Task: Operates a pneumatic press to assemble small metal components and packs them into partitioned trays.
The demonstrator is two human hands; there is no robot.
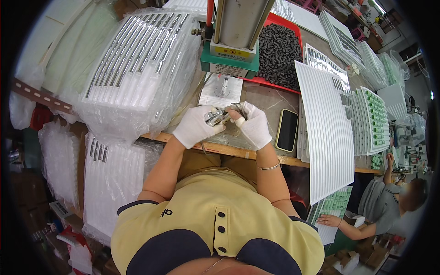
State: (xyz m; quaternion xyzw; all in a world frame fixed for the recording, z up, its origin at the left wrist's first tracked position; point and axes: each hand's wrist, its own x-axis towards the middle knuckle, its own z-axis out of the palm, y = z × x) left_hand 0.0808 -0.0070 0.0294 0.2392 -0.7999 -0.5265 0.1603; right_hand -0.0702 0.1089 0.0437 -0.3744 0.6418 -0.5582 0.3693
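My left hand point(196, 127), in a white glove, is closed round several short shiny metal tubes point(216, 118). My right hand point(255, 129), gloved with some fingertips uncovered, meets it at the tubes' right end. Its thumb and fingers are pinched together beside a thin grey curved strip point(238, 108); what exactly they grip is too small to tell. Just beyond both hands, a bright metal plate point(208, 97) carries an upright metal pin point(224, 85). Above it stands the press point(229, 62), with a green block and a grey column.
A red tray point(299, 41) of small black parts sits behind the press. A phone point(287, 130) lies right of my hands. White ridged trays point(325, 133) lean further right. Plastic-wrapped metal tubes point(133, 50) fill the left. At far right, a co-worker's hand point(329, 220) touches a green-filled tray.
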